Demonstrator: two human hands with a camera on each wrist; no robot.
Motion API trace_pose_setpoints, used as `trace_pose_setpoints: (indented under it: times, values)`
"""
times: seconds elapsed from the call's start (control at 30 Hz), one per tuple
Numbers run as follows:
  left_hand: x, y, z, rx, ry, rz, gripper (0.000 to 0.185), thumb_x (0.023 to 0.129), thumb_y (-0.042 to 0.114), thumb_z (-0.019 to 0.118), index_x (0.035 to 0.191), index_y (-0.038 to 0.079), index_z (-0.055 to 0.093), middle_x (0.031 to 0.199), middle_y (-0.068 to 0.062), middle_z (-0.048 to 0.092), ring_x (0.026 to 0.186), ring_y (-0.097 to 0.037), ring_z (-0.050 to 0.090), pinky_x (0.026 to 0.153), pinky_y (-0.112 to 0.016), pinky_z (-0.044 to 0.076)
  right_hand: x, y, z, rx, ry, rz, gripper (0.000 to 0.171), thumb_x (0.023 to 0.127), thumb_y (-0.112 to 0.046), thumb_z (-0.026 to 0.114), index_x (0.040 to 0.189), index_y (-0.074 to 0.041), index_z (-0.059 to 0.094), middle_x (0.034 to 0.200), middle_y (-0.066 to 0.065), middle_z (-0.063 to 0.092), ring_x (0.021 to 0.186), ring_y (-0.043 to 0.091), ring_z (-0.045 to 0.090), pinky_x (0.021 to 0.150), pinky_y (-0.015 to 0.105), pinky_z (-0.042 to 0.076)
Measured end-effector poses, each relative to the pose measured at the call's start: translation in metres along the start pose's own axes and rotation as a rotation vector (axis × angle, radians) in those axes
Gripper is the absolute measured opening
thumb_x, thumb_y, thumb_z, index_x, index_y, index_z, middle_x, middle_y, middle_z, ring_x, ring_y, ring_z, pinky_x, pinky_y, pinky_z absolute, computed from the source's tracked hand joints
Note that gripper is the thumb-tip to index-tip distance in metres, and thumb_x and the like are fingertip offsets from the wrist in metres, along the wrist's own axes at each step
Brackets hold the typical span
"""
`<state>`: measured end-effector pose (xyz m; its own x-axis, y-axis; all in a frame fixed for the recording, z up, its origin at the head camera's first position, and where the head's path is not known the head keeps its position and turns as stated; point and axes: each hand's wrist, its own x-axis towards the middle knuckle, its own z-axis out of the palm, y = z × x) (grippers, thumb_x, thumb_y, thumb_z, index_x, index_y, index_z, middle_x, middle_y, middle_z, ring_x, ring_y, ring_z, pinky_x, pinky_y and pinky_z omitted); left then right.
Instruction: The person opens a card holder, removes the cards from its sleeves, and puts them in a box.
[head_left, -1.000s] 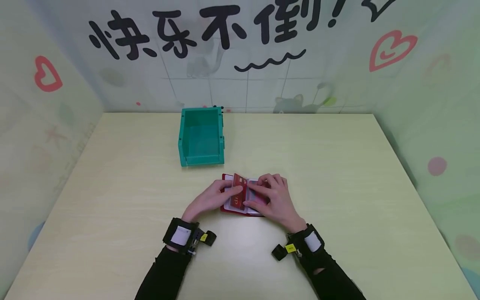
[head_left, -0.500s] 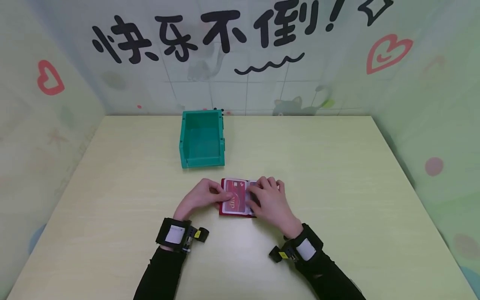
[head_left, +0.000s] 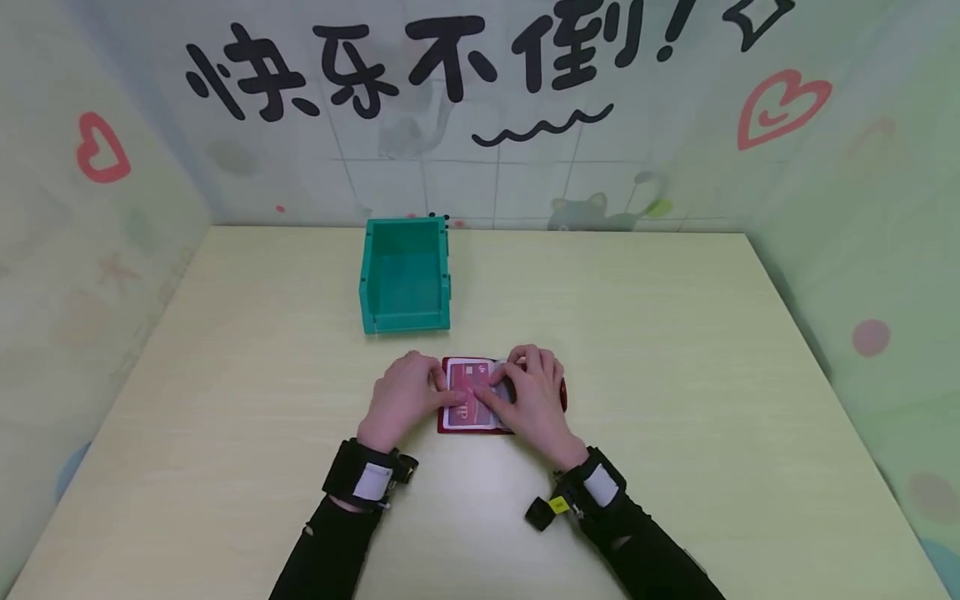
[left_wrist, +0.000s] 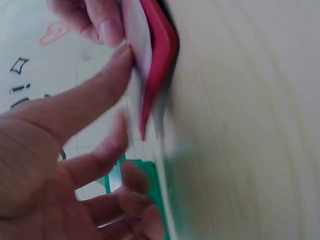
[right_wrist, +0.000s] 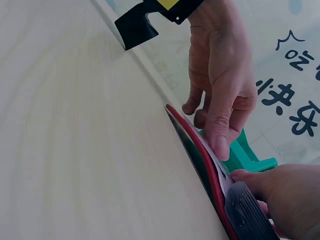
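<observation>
A red card holder (head_left: 472,432) lies spread on the table in front of me, with a pink-red card (head_left: 468,382) marked VIP on its left page. My left hand (head_left: 405,396) is at its left edge, thumb pressing on the card. In the left wrist view that thumb meets the page while the other fingers stay apart from the cover. At the middle, my right hand (head_left: 531,400) holds the clear sleeves (right_wrist: 245,212), which stand up as a stack in the right wrist view. The right half of the holder is mostly hidden under that hand.
A green open bin (head_left: 405,325) stands behind the holder, slightly left, near the table's back edge. Printed cloth walls (head_left: 495,183) enclose the table (head_left: 675,350) at the back and both sides.
The card stood tilted between both hands a second ago; now it lies flat on the left page. The left hand moved to the holder's left edge, and the right thumb shifted left onto the card.
</observation>
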<state>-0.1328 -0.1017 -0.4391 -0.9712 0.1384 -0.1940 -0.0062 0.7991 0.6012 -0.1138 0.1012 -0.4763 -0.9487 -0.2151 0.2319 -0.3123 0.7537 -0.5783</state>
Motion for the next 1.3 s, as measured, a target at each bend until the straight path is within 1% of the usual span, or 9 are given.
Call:
trace_pose_setpoints:
  times: [0.1,0.2,0.3,0.4,0.57,0.73,0.87,1.1,1.3]
  values:
    - [0.005,-0.008,-0.008,-0.075,0.206,-0.019,0.049,0.084,0.036,0.082,0.108,0.001,0.056,0.113,-0.020,0.050,0.106,-0.034,0.047,0.078,-0.041,0.049,-0.002,0.002,0.004,0.042,0.030,-0.021,0.025,0.085,-0.036,0.080,0.085,-0.014,0.069,0.123,0.012,0.052,0.126,0.034,0.035,0.110,0.057,0.022]
    - [0.020,-0.021,-0.020,-0.269,0.419,-0.027,0.063,0.092,0.028,0.072,0.135,-0.001,0.037,0.138,-0.028,0.032,0.128,-0.043,0.031,0.104,-0.053,0.039,-0.002,0.003,0.005,0.053,0.041,-0.032,0.026,0.084,-0.037,0.081,0.085,-0.015,0.068,0.125,0.012,0.054,0.127,0.034,0.037,0.112,0.056,0.024]
    - [0.039,-0.035,-0.032,-0.463,0.492,-0.004,0.068,0.100,0.022,0.060,0.151,0.000,0.021,0.154,-0.030,0.024,0.142,-0.048,0.026,0.118,-0.057,0.028,-0.002,0.003,0.004,0.049,0.037,-0.028,0.028,0.083,-0.039,0.082,0.086,-0.014,0.067,0.124,0.011,0.055,0.126,0.033,0.041,0.112,0.055,0.028]
    - [0.054,-0.045,-0.037,-0.528,0.451,0.017,0.059,0.104,0.017,0.050,0.155,0.000,0.026,0.156,-0.028,0.036,0.139,-0.047,0.044,0.116,-0.056,0.038,-0.003,0.003,0.003,0.040,0.026,-0.017,0.030,0.083,-0.039,0.082,0.087,-0.014,0.067,0.125,0.012,0.055,0.125,0.033,0.043,0.112,0.055,0.031]
    - [0.069,-0.044,-0.029,-0.451,0.352,0.022,0.052,0.101,0.010,0.051,0.151,-0.001,0.039,0.146,-0.028,0.052,0.116,-0.045,0.065,0.101,-0.052,0.053,-0.003,0.004,0.002,0.036,0.020,-0.017,0.029,0.082,-0.038,0.082,0.088,-0.014,0.067,0.125,0.012,0.056,0.123,0.033,0.045,0.112,0.054,0.032]
    - [0.080,-0.031,-0.022,-0.392,0.370,0.007,0.062,0.102,0.021,0.055,0.155,0.001,0.029,0.131,-0.030,0.059,0.104,-0.042,0.067,0.089,-0.045,0.055,-0.002,0.005,0.004,0.029,0.026,-0.032,0.030,0.083,-0.040,0.082,0.088,-0.015,0.067,0.124,0.011,0.056,0.121,0.032,0.046,0.110,0.053,0.033]
    - [0.085,-0.022,-0.026,-0.346,0.385,0.015,0.059,0.102,0.020,0.056,0.154,0.002,0.035,0.107,-0.026,0.066,0.089,-0.035,0.064,0.069,-0.030,0.046,-0.001,0.005,0.004,0.024,0.022,-0.029,0.031,0.083,-0.041,0.082,0.089,-0.014,0.067,0.124,0.011,0.056,0.120,0.032,0.046,0.110,0.053,0.033]
    - [0.081,-0.010,-0.025,-0.313,0.182,0.087,0.060,0.101,0.022,0.060,0.153,0.004,0.038,0.101,-0.024,0.066,0.084,-0.030,0.062,0.064,-0.021,0.043,0.001,0.003,0.002,0.030,0.020,-0.016,0.031,0.082,-0.040,0.082,0.092,-0.013,0.070,0.125,0.011,0.057,0.122,0.032,0.046,0.111,0.053,0.034]
    - [0.072,0.002,-0.013,-0.303,0.102,0.102,0.061,0.100,0.023,0.063,0.153,0.006,0.039,0.106,-0.024,0.068,0.094,-0.034,0.067,0.071,-0.026,0.049,-0.002,0.003,0.001,0.041,0.010,0.006,0.041,0.082,-0.039,0.083,0.108,-0.010,0.072,0.126,0.012,0.057,0.123,0.032,0.047,0.110,0.053,0.037]
